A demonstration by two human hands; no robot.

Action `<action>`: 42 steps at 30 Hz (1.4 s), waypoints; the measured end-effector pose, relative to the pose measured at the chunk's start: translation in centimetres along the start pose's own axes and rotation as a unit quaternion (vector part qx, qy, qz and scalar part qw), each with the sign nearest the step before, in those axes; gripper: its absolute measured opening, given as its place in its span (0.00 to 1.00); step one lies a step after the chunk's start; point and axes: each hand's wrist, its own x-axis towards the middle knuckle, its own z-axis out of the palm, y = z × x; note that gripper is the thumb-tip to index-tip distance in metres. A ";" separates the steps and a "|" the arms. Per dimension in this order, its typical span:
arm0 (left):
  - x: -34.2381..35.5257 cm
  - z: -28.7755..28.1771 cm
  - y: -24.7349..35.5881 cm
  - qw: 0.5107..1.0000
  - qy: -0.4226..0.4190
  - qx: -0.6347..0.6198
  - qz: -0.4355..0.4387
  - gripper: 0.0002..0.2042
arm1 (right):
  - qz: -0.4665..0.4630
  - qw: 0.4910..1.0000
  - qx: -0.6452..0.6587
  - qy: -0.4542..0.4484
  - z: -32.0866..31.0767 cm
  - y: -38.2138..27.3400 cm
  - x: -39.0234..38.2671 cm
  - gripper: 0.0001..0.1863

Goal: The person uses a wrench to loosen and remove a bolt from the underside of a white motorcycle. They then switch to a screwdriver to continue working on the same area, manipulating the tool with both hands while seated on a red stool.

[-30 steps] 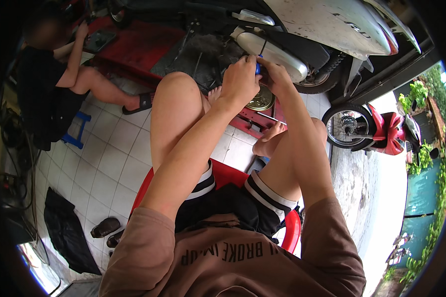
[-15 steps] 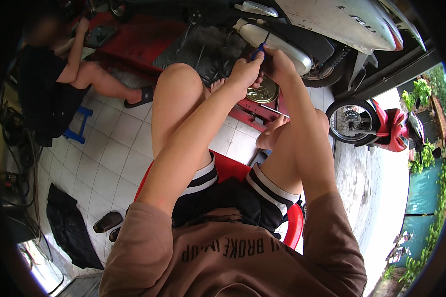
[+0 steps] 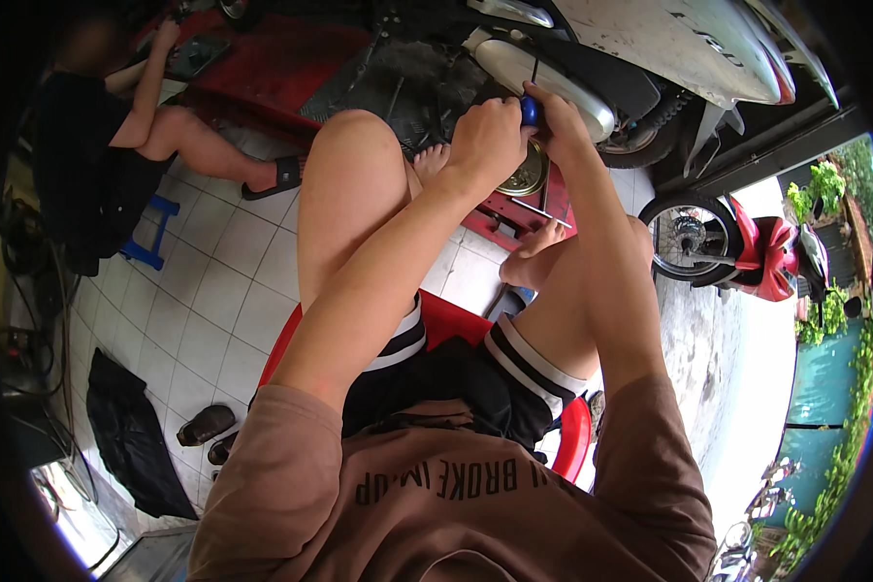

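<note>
A screwdriver with a blue handle (image 3: 530,111) and a thin dark shaft is held up in front of the motorbike's silver exhaust cover (image 3: 543,82). My right hand (image 3: 561,124) is closed around the handle, with the shaft pointing away from me. Pressed close against the handle's left side is my left hand (image 3: 487,138), its fingers curled into a fist. What the left fingers hold, if anything, is hidden. Just below the hands, a round metal dish (image 3: 526,179) sits on the red lift platform (image 3: 490,225), beside a slim metal rod (image 3: 541,211).
A silver motorbike (image 3: 669,48) stands ahead on the lift. At the left, another person (image 3: 97,165) sits on a blue stool (image 3: 153,233). A red motorbike (image 3: 761,247) is parked at the right. Brown shoes (image 3: 206,425) and a black cloth (image 3: 136,436) lie on the tiles.
The screwdriver and my right hand have shifted slightly right. My left hand has turned into a fist, and its thumb no longer shows along the blue handle.
</note>
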 end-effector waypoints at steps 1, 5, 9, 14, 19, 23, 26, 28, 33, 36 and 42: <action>0.1 0.4 -0.1 0.998 -0.028 -0.039 -0.052 0.14 | 0.007 0.999 0.035 -0.025 -0.4 0.2 0.8 0.13; 0.6 1.6 -1.5 0.912 -0.098 -0.304 -0.256 0.21 | 0.049 0.974 0.168 -0.147 1.3 0.0 0.1 0.13; 1.3 0.7 -1.0 0.800 -0.082 -0.485 -0.343 0.21 | 0.043 0.960 0.133 -0.241 -0.1 0.6 1.7 0.13; 1.0 0.1 -1.3 0.962 0.009 -0.182 -0.205 0.15 | 0.020 0.994 0.060 -0.088 1.4 0.5 0.3 0.14; 0.0 -0.3 -0.6 0.999 -0.020 0.045 -0.024 0.11 | 0.013 0.996 -0.089 -0.022 1.5 -0.2 -1.3 0.18; 0.0 -0.2 0.5 0.996 -0.008 -0.036 -0.086 0.12 | 0.002 0.999 -0.004 -0.052 -0.5 1.6 2.3 0.15; 0.3 0.9 -0.1 0.985 0.021 -0.086 -0.150 0.17 | 0.048 0.988 0.095 -0.116 -1.1 2.2 3.9 0.13; 0.6 0.1 -0.4 0.911 -0.061 -0.271 -0.306 0.21 | 0.079 0.967 0.190 -0.148 0.2 2.3 2.8 0.11; 1.0 0.5 -0.8 0.817 -0.064 -0.443 -0.364 0.23 | 0.083 0.963 0.175 -0.187 0.8 1.2 2.0 0.10; 1.4 0.4 -0.6 0.869 -0.031 -0.366 -0.332 0.19 | 0.054 0.981 0.091 -0.160 0.0 1.1 2.6 0.12; 0.2 -1.1 -0.5 0.999 0.002 0.029 -0.042 0.11 | 0.001 0.999 -0.033 -0.033 1.6 -0.5 -1.5 0.16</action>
